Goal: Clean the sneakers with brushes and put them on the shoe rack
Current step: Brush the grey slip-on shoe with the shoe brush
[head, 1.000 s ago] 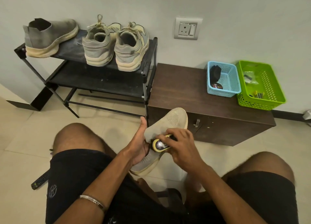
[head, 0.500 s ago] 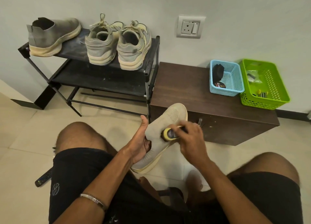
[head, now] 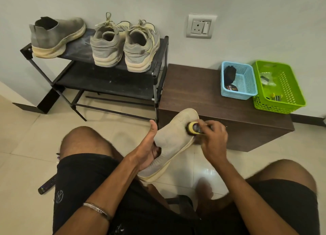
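Both hands engaged: left hand (head: 150, 146) grips the sneaker (head: 174, 139), right hand (head: 214, 139) grips the brush (head: 193, 128) at the toe; recommend short, firm strokes with the heel braced.

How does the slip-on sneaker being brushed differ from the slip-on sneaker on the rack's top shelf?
The held sneaker is tilted toe-up in the left hand, with the right hand pressing a brush on its toe; the shelf sneaker rests flat on the shoe rack, untouched. The held sneaker looks paler; the shelf sneaker greyer. Both are laceless with cream soles.
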